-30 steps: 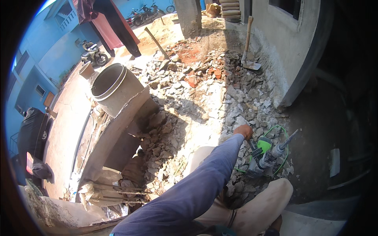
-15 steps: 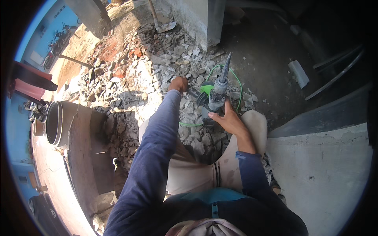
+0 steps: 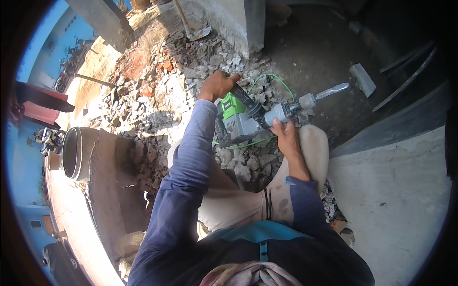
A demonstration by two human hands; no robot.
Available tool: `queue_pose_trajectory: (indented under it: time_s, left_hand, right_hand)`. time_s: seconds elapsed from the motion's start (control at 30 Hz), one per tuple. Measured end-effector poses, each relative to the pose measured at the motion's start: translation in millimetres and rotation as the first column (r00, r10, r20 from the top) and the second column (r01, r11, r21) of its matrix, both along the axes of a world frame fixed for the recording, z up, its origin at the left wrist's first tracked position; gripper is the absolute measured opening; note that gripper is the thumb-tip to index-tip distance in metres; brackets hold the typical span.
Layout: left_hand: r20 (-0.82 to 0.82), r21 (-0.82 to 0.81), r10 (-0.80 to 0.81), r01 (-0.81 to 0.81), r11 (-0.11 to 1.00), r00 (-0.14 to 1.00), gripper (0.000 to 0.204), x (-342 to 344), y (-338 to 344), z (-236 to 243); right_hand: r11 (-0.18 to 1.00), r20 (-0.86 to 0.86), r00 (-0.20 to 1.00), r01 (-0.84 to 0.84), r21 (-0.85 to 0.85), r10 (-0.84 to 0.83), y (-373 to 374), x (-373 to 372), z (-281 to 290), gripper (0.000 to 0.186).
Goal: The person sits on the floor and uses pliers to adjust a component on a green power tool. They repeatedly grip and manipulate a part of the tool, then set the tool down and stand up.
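A green and grey demolition hammer (image 3: 243, 119) lies sideways above the rubble in front of my knees, its pale chisel bit (image 3: 333, 90) pointing right. My left hand (image 3: 218, 86) is closed round the end of its black side handle (image 3: 248, 101). Against the grey front barrel rests my right hand (image 3: 287, 137), gripping it from the near side; part of its fingers is hidden. A thin green cable (image 3: 282, 82) loops behind the tool and passes under it.
Broken concrete rubble (image 3: 176, 90) spreads ahead and to the left. A long-handled tool with a flat blade (image 3: 198, 33) stands by a concrete pillar (image 3: 255, 28). At left sits a round drum (image 3: 72, 152). A low concrete wall (image 3: 391, 186) runs along my right; a pale block (image 3: 362, 80) lies beyond.
The demolition hammer has turned from bit pointing away to bit pointing right, showing its green body. My left hand has moved slightly away from me; my right hand has shifted a little right.
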State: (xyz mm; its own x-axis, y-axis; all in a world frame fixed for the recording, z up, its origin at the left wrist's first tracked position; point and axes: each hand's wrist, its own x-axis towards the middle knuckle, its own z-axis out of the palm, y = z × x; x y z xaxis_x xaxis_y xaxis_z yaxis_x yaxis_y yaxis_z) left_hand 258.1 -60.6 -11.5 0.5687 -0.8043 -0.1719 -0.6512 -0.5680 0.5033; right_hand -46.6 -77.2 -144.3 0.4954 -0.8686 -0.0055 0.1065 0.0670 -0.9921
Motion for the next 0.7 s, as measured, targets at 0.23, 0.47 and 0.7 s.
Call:
queue_pose_trajectory:
  time_s: [0.23, 0.47, 0.7]
  left_hand:
    - [0.261, 0.170, -0.037, -0.008, 0.985, 0.965, 0.057, -13.5, 34.7, 15.3]
    - [0.220, 0.428, -0.152, 0.045, 0.902, 0.964, 0.053, -9.5, 42.8, -57.9]
    - [0.100, 0.517, -0.175, 0.099, 0.851, 0.980, 0.051, -9.5, 26.5, -115.5]
  right_hand:
    - [0.871, 0.027, 0.998, -0.063, 0.488, 0.058, 2.4, 53.1, -36.7, 0.062]
    - [0.923, -0.492, 0.806, -0.166, 0.348, 0.330, 11.3, 66.6, -52.4, 0.070]
    - [0.876, -0.789, 0.521, -0.480, 0.043, 0.325, 19.6, 60.5, -48.5, 0.067]
